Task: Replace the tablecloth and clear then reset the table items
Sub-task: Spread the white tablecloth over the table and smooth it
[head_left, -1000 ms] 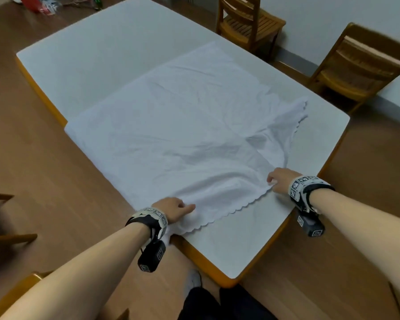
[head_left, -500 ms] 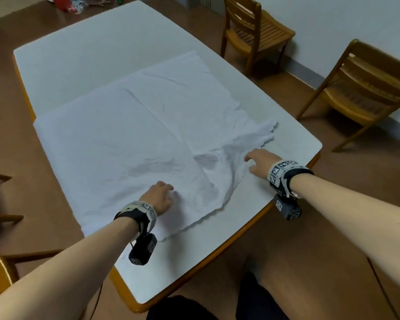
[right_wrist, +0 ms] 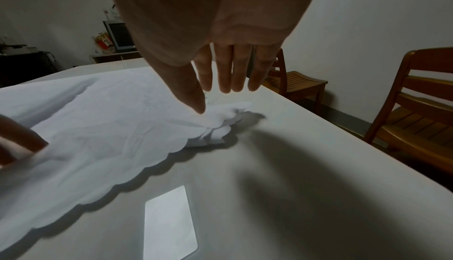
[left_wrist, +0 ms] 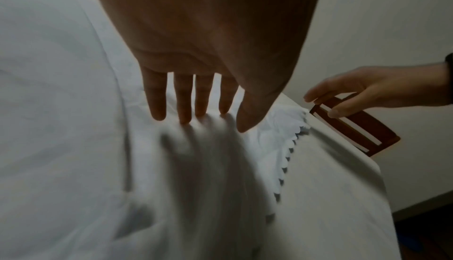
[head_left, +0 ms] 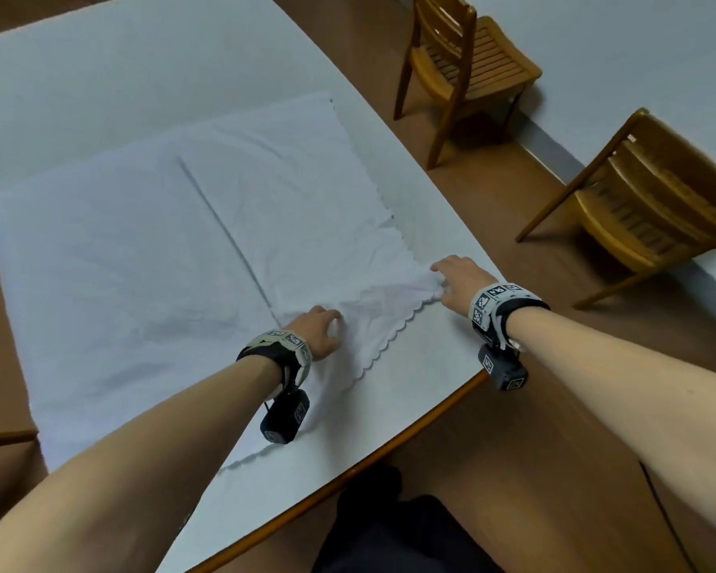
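Observation:
A white tablecloth (head_left: 141, 262) with a scalloped hem lies spread on the white table (head_left: 100, 76), one straight crease running down its middle. My left hand (head_left: 319, 328) rests on the cloth near its near edge. In the left wrist view its straight fingers (left_wrist: 201, 97) press their tips into the fabric. My right hand (head_left: 455, 279) is at the cloth's bunched near-right corner (right_wrist: 220, 124). In the right wrist view its thumb touches that corner while the other fingers (right_wrist: 225, 70) stay straight above it.
Two wooden chairs (head_left: 464, 64) (head_left: 654, 200) stand past the table's right side, by the wall. The table's orange rim (head_left: 389, 448) runs right in front of my legs. A bare strip of tabletop (right_wrist: 294, 167) lies between cloth and rim.
The bunched right part of the cloth has been drawn out flatter toward the right. My right hand went right with the corner, and my left hand shifted right along the near edge.

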Demonstrator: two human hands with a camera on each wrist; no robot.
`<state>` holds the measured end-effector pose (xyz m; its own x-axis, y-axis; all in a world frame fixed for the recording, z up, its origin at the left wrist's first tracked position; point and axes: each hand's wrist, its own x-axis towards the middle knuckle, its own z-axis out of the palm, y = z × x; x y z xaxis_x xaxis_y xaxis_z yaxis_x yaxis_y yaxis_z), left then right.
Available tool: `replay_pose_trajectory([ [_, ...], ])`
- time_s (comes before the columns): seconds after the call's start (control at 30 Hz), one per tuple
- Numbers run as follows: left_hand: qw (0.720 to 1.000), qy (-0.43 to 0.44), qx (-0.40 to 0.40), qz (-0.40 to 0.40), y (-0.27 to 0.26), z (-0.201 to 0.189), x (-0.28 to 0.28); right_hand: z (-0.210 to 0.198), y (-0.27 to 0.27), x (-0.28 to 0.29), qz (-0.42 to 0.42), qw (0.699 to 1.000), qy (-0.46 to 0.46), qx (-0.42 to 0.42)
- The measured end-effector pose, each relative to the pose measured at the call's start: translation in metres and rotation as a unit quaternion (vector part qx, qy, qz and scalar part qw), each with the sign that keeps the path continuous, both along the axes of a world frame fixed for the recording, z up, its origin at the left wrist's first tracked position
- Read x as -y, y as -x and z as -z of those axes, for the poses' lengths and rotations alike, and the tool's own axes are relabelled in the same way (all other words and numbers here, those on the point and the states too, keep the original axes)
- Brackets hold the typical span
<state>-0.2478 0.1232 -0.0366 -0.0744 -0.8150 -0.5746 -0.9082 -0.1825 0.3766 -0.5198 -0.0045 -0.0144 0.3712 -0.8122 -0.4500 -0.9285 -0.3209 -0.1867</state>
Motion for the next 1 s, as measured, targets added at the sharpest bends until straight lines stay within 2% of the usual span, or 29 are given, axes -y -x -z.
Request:
replay_pose_trajectory([
  [0.27, 0.998, -0.023, 0.060, 0.003, 0.021, 0.018, 0.011, 0.022, -0.002, 0.043, -0.097, 0.994, -0.038, -0.043],
  [0.37, 0.996, -0.023, 0.090, -0.007, 0.029, 0.023, 0.014, 0.033, -0.002, 0.056, -0.121, 0.991, -0.048, -0.027],
  [0.5, 0.991, -0.057, 0.111, -0.050, 0.053, 0.028, 0.023, 0.042, 0.005, 0.079, -0.219, 0.974, -0.049, -0.010],
  [0.67, 0.982, -0.082, 0.126, -0.114, 0.102, 0.025, 0.047, 0.037, 0.036, 0.128, -0.290, 0.956, -0.035, 0.015],
  [0.77, 0.980, -0.089, 0.124, -0.130, 0.146, 0.023, 0.060, 0.038, 0.070, 0.152, -0.301, 0.952, -0.048, -0.004],
  [1.0, 0.983, -0.087, 0.103, -0.128, 0.241, 0.020, 0.081, 0.025, 0.151, 0.180, -0.262, 0.958, -0.111, -0.042],
])
